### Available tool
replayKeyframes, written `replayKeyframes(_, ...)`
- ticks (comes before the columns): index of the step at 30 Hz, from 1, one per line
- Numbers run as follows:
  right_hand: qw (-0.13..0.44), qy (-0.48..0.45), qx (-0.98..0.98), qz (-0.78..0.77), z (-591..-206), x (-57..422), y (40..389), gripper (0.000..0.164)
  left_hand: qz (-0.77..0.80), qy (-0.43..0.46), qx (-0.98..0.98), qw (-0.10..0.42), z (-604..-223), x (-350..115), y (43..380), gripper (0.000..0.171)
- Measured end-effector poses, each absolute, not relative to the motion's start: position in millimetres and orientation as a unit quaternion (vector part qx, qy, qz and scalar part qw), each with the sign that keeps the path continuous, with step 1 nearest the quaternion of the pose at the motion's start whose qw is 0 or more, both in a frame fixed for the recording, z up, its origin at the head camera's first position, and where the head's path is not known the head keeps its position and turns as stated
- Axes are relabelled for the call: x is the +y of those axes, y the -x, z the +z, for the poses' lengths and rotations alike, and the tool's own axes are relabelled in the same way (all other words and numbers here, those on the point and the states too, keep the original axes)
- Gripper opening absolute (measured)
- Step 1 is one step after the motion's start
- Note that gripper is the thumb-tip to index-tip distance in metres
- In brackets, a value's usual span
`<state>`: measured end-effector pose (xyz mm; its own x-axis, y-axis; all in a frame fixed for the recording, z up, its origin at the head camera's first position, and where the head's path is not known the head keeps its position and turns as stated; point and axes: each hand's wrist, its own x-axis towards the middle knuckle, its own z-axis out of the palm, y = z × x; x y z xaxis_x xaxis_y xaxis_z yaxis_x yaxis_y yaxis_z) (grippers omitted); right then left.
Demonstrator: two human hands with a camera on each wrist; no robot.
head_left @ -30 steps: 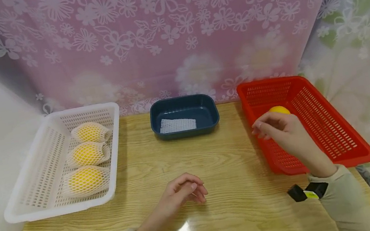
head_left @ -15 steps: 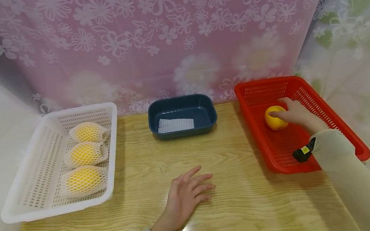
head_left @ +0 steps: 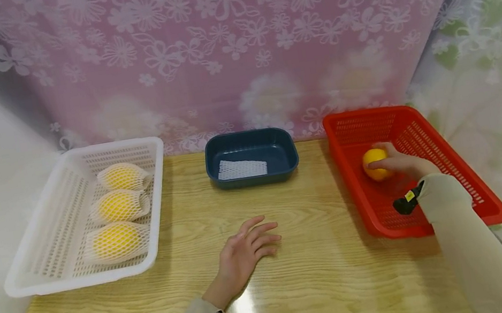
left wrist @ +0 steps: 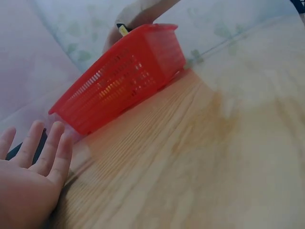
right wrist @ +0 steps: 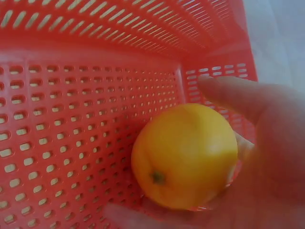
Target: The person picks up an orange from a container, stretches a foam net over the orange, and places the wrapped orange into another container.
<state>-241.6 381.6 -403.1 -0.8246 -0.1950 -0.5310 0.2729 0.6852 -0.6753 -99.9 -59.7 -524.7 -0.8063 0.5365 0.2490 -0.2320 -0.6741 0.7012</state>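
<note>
Inside the red basket (head_left: 374,214), on the right of the table, sits a yellow-orange orange (head_left: 376,166). My right hand (head_left: 403,163) has its thumb and fingers curled round that orange. In the right wrist view the orange (right wrist: 183,157) shows its stem mark, with the thumb (right wrist: 238,95) above and blurred fingers below. My left hand (head_left: 240,255) is over the near middle of the table, fingers spread and holding nothing. From the left wrist, the left palm (left wrist: 24,191) appears with its fingers extended, the red basket (left wrist: 119,76) beyond it.
A white basket (head_left: 52,229) at left holds three yellow fruits (head_left: 117,241) in white foam nets. At the back centre, a dark blue tray (head_left: 280,157) contains a flat white foam net (head_left: 242,168). A pink flowered curtain (head_left: 238,72) hangs behind the wooden table (head_left: 298,279).
My right hand has reached from above the red basket's left side down into it and closed round the orange. The left hand's fingers have straightened and spread.
</note>
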Motion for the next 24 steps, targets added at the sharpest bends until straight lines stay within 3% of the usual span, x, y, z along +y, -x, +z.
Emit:
replayKeyframes(5, 0.312, -0.043, 0.86, -0.401, -411.2, 385.1, 239.2, 0.081, 0.858, -0.245, 0.427, 0.148, -524.3, -57.9, 108.3, 0.051)
replayKeyframes(9, 0.296, -0.048, 0.855, -0.423, -415.5, 387.1, 236.9, 0.08, 0.842, -0.248, 0.467, 0.11, -527.0, -56.2, 112.0, 0.061)
replayKeyframes(13, 0.273, -0.033, 0.873, -0.403, -414.5, 387.3, 236.1, 0.076, 0.819, -0.21, 0.523, 0.11, -528.4, -54.6, 112.0, 0.073)
replayKeyframes(24, 0.204, -0.013, 0.897, -0.392, -379.4, 375.1, 228.3, 0.078, 0.8, -0.163, 0.568, 0.103, -531.7, -51.2, 112.0, 0.072)
